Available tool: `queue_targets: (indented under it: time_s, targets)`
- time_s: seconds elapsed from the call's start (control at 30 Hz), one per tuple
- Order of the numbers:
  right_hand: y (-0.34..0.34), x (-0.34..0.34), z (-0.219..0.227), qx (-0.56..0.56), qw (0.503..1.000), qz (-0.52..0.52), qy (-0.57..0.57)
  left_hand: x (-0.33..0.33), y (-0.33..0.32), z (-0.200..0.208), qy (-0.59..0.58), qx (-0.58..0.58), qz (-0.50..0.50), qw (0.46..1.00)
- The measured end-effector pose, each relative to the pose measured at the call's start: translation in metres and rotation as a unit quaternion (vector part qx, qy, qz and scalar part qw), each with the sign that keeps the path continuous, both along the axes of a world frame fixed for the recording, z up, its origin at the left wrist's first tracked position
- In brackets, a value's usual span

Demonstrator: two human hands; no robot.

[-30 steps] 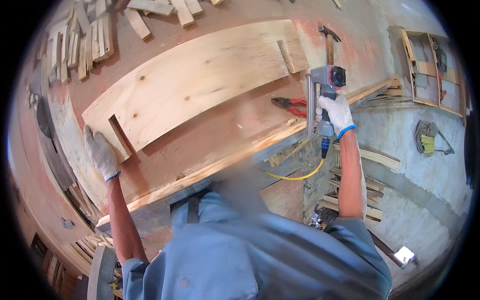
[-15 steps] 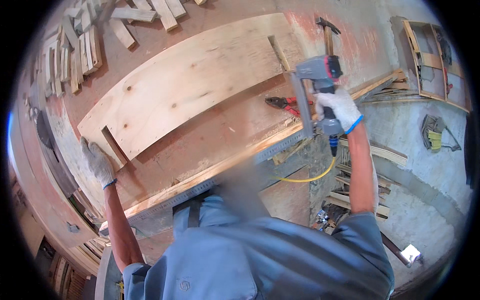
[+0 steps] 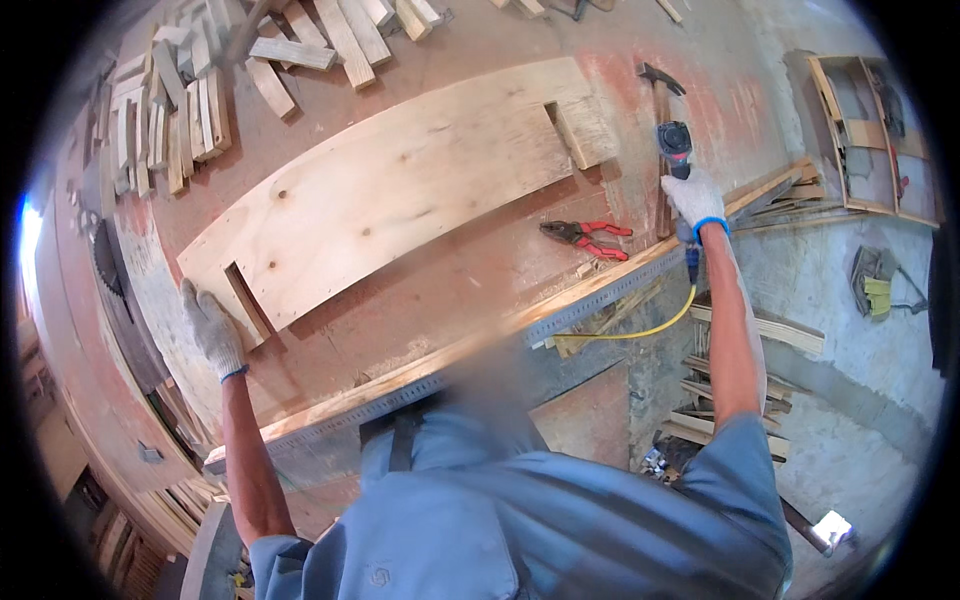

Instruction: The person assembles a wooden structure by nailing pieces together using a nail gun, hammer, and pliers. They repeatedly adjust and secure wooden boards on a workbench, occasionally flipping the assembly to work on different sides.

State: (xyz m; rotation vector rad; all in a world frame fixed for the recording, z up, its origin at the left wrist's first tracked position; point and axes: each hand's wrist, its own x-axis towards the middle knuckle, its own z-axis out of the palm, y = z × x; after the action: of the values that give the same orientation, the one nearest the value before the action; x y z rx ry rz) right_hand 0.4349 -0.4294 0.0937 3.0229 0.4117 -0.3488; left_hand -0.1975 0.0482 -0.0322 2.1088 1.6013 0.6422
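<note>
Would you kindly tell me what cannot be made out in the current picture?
Head view: the grip of the power tool, covered by the right hand.
Head view: the far ends of some wood strips, cut off by the upper edge.
Head view: part of the bench edge, behind a grey blur.
Head view: the marks on the grey strip, too small to read.

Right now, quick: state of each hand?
Left hand: open, at the left end of the panel.
Right hand: closed, holding the nail gun.
</note>
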Motion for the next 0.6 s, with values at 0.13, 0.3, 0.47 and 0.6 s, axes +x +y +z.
queue_targets:
  time_s: [0.13, 0.3, 0.47, 0.6]
  targets:
    - [-0.029, 0.027, -0.031, 0.014, 1.0, 0.012, -0.007, -0.004, 0.0, 0.0, 0.008, 0.015, -0.001, 1.0]
    - [-0.027, -0.004, -0.01, 0.101, 0.994, -0.018, 0.026, -0.008, -0.001, -0.005, 0.01, 0.009, 0.002, 1.0]
    - [0.024, -0.051, 0.059, 0.378, 0.889, -0.087, 0.245, -0.009, 0.0, -0.004, 0.043, 0.031, 0.003, 0.999]
    - [0.088, -0.063, 0.067, 0.365, 0.866, -0.04, 0.339, -0.014, 0.004, -0.009, 0.013, 0.036, -0.008, 0.999]
